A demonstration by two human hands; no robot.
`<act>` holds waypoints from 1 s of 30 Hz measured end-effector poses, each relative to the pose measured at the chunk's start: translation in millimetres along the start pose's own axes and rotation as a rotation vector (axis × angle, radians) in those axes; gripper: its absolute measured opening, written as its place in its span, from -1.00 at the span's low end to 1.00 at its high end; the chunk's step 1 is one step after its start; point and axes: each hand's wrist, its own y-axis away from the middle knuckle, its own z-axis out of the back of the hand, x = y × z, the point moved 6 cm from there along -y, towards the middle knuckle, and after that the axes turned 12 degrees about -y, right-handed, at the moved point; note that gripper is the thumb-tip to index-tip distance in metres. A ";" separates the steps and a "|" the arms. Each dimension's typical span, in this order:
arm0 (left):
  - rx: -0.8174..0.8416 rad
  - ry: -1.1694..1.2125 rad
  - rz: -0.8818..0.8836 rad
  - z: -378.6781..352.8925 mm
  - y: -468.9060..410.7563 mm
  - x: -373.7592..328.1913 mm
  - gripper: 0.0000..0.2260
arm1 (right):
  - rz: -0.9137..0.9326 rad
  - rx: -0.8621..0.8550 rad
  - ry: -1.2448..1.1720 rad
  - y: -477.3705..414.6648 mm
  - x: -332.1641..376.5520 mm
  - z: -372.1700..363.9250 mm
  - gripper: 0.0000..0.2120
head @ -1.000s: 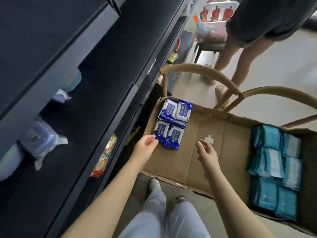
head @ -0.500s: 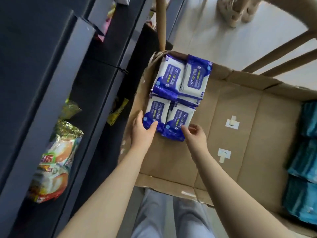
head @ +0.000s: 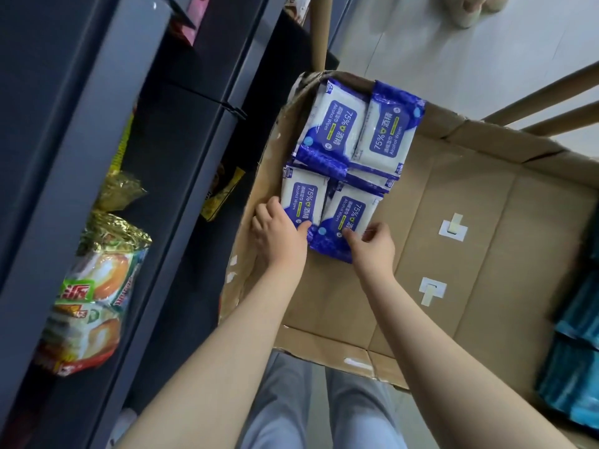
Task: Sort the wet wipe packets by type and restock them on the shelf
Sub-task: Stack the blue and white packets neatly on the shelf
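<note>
Several blue-and-white alcohol wipe packets lie in the far left corner of an open cardboard box (head: 470, 254). My left hand (head: 278, 234) grips the near-left packet (head: 303, 197) at its near end, thumb on top. My right hand (head: 372, 244) pinches the near end of the near-right packet (head: 348, 215). Two more packets (head: 359, 128) lie beyond them against the box wall. Teal wipe packets (head: 573, 361) are stacked at the box's right side.
A dark metal shelf unit (head: 107, 157) runs along the left, holding snack bags (head: 90, 303). Wooden chair rails (head: 534, 102) cross behind the box. Another person's feet (head: 476, 8) stand on the pale floor at the top.
The view dropped closer to the box. Both hands moved forward from the bare box floor onto the two nearest blue packets and took hold of their near ends.
</note>
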 end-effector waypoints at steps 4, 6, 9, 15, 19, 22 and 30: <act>0.001 0.110 -0.017 1.4 3.6 -1.0 -0.40 | 0.062 0.063 -0.051 6.7 3.5 -5.3 -0.89; -0.012 0.188 -0.032 3.1 5.1 0.8 -0.51 | 0.066 0.071 -0.117 10.6 3.5 -1.9 -0.89; 0.027 0.139 0.005 3.9 3.8 10.2 -0.68 | 0.025 0.090 -0.214 16.8 -2.0 7.8 -0.98; 0.294 0.543 0.141 3.6 28.1 33.1 -0.81 | 0.022 0.182 -0.279 47.4 2.7 35.9 -0.86; 0.320 0.708 0.218 30.2 68.8 58.4 -0.81 | 0.045 0.195 -0.297 86.6 21.4 58.4 -0.65; 0.332 0.900 0.278 61.2 105.6 72.8 -0.83 | 0.082 0.145 -0.333 128.8 47.8 79.2 -0.57; 0.300 1.237 0.240 171.7 204.0 70.9 -0.53 | 0.192 0.242 -0.448 235.1 136.8 124.1 -0.69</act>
